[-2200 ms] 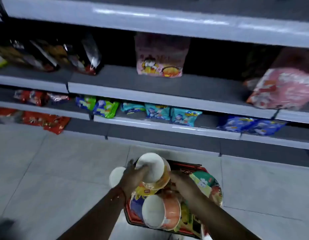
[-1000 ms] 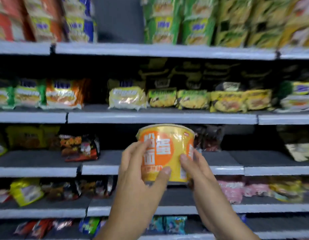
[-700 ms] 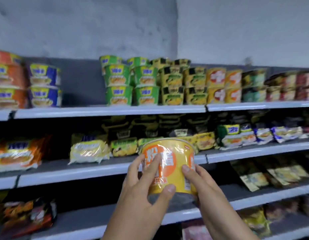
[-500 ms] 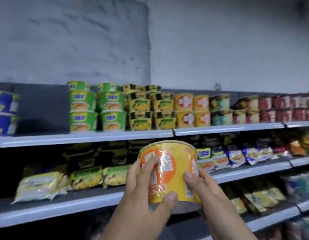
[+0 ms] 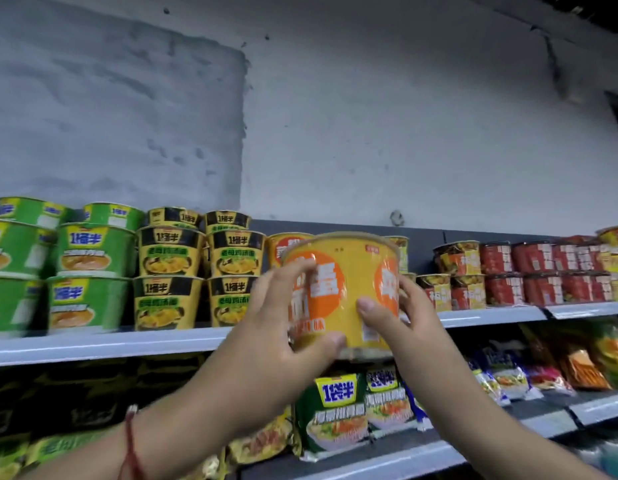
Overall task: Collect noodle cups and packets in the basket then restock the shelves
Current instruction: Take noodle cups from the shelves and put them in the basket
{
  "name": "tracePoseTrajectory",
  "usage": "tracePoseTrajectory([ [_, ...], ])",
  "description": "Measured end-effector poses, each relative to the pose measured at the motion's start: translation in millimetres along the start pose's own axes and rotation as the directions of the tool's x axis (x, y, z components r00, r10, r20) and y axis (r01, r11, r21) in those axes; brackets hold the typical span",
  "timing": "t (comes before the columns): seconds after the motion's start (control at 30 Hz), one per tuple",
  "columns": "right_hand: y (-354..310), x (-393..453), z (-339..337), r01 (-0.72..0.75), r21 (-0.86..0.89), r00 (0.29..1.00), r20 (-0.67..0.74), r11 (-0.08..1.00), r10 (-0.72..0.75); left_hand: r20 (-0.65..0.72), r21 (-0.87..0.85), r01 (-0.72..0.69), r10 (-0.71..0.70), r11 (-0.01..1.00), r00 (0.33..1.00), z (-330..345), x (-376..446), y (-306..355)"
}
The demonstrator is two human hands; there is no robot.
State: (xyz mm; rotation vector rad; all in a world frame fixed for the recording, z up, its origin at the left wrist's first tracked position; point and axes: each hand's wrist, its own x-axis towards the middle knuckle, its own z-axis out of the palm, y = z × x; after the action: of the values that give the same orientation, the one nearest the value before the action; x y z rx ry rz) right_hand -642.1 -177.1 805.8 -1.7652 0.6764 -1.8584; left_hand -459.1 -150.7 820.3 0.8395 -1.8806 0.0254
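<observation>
Now both hands, left hand [image 5: 266, 344] and right hand [image 5: 409, 327], hold noodle cup [image 5: 345, 292] upright.

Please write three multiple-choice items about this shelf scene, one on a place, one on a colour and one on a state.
1. Where is the held noodle cup?
A. In front of the top shelf, raised to its level
B. On the floor
C. Inside a basket

2. What colour are the stacked cups at the far left of that shelf?
A. Red
B. Green
C. Blue

3. How is the held cup gripped?
A. By one hand only
B. By no hand
C. By both hands, upright

Answers:
1 A: the cup hangs before the shelf edge, beside the black-and-yellow cups.
2 B: the green cups stand leftmost, with the red cups far right.
3 C: the left hand and right hand curl their fingers round its sides, lid up.
</observation>
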Motion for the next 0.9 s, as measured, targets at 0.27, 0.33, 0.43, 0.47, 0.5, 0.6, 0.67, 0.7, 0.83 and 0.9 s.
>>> tracePoseTrajectory([
  [0.27,29.2,157.5,12.1,0.332,-0.141,0.943,0.035,0.933,-0.331,-0.171,-0.004,-0.139,0.137,0.990,0.976,8.2,140.2,-60.6],
  [0.33,34.6,193.3,20.3,0.362,-0.124,0.932,0.030,0.924,-0.361,-0.204,0.042,-0.167,0.172,0.985,0.964,5.1,172.0,-72.9],
  [0.43,42.9,245.6,34.8,0.385,-0.134,0.922,0.007,0.913,-0.387,-0.243,0.074,-0.192,0.205,0.979,0.948,0.4,221.2,-89.6],
  [0.47,45.8,262.4,39.9,0.385,-0.139,0.921,-0.005,0.912,-0.390,-0.255,0.075,-0.192,0.205,0.979,0.945,-1.0,238.0,-95.9],
  [0.5,48.9,279.9,44.5,0.376,-0.137,0.924,-0.016,0.916,-0.382,-0.266,0.079,-0.187,0.202,0.979,0.943,-1.8,254.7,-101.9],
  [0.6,58.1,327.9,54.3,0.318,-0.090,0.946,-0.038,0.944,-0.322,-0.268,0.107,-0.131,0.156,0.986,0.951,-1.8,303.2,-121.3],
  [0.67,68.3,357.2,58.6,0.289,-0.055,0.956,-0.045,0.956,-0.291,-0.253,0.150,-0.097,0.133,0.984,0.958,-1.4,330.5,-133.8],
  [0.7,75.0,371.1,61.1,0.283,-0.041,0.958,-0.043,0.958,-0.284,-0.246,0.169,-0.079,0.120,0.982,0.962,-1.3,342.5,-140.2],
  [0.83,105.9,415.5,73.2,0.300,-0.026,0.954,0.014,0.954,-0.299,-0.269,0.208,-0.009,0.066,0.978,0.961,0.1,373.9,-167.5],
  [0.9,122.0,432.6,80.6,0.288,-0.032,0.957,0.054,0.957,-0.286,-0.276,0.245,0.024,0.046,0.969,0.960,1.3,382.6,-184.0],
])
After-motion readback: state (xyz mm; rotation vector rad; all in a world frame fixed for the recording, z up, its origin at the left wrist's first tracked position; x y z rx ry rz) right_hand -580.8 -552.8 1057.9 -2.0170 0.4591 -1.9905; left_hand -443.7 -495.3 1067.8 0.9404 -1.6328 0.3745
